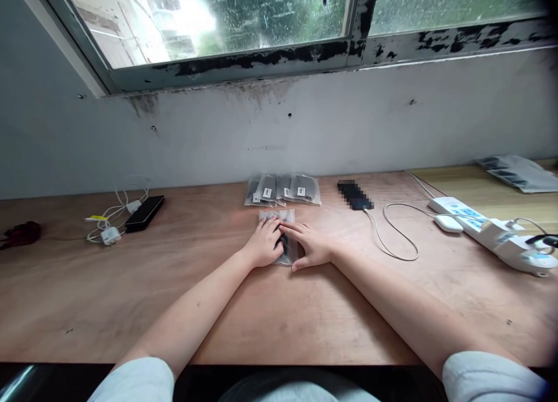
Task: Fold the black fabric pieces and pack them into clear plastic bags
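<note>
A frosted plastic bag (pixel 288 256) with something dark inside lies flat on the wooden table, in front of me. My left hand (pixel 265 242) rests on its left part, fingers stretched out over the bag. From the right, my right hand (pixel 311 245) touches the bag's upper part with its fingertips, the thumb apart and near the lower right corner. Both hands cover much of the bag, so its contents are mostly hidden. Just behind, several similar bags (pixel 305 189) with white labels overlap in a row near the wall.
A phone (pixel 360 201) on a white cable lies right of the bags. Farther right is a white power strip (pixel 462 210) with plugs, and a grey plastic package (pixel 518 172). On the left are a black power bank-like block (pixel 145 213) and tangled white cables (pixel 111 234).
</note>
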`<state>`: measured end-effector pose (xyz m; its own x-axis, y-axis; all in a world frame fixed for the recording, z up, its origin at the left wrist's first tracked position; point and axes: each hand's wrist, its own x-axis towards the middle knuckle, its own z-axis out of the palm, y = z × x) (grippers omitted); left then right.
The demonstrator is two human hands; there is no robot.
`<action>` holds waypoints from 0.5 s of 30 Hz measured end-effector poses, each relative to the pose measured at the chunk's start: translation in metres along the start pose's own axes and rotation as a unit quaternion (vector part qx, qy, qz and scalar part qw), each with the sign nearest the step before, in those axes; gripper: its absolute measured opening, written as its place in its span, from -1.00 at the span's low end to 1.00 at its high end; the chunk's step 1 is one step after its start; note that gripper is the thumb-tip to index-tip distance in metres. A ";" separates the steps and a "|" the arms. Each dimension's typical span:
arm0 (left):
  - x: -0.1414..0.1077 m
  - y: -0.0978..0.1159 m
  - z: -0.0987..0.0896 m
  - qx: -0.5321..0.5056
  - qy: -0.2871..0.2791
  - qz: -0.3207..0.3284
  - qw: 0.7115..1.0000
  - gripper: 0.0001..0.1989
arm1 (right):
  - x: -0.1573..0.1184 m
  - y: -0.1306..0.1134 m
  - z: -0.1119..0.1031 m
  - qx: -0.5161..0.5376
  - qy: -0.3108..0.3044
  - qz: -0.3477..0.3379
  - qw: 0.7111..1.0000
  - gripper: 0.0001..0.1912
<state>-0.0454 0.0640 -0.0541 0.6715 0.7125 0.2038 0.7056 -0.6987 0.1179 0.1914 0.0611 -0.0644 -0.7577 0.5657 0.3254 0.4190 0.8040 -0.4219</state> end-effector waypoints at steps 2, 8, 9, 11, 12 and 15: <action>0.000 0.000 0.003 -0.004 -0.001 0.007 1.000 -0.43 | 0.000 0.001 -0.001 0.022 0.000 -0.001 1.000 0.25; 0.002 -0.003 0.008 -0.020 0.011 -0.001 1.000 -0.45 | -0.001 0.004 -0.003 0.056 0.006 0.006 0.998 0.17; 0.003 -0.003 0.008 -0.022 0.012 -0.001 1.000 -0.45 | -0.001 0.004 -0.003 0.056 0.003 0.009 0.998 0.19; 0.005 -0.004 0.007 -0.026 0.010 0.002 1.000 -0.44 | -0.001 0.004 -0.002 0.057 -0.003 0.017 0.998 0.23; 0.005 -0.005 0.007 -0.027 0.007 0.003 1.000 -0.44 | -0.001 0.004 -0.002 0.057 -0.006 0.020 0.998 0.25; 0.007 -0.006 0.006 -0.030 -0.005 0.004 1.000 -0.42 | 0.000 0.005 -0.002 0.049 -0.005 0.026 0.998 0.30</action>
<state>-0.0437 0.0733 -0.0593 0.6797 0.7073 0.1945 0.6854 -0.7068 0.1751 0.1945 0.0657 -0.0646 -0.7409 0.6041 0.2934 0.4068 0.7513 -0.5197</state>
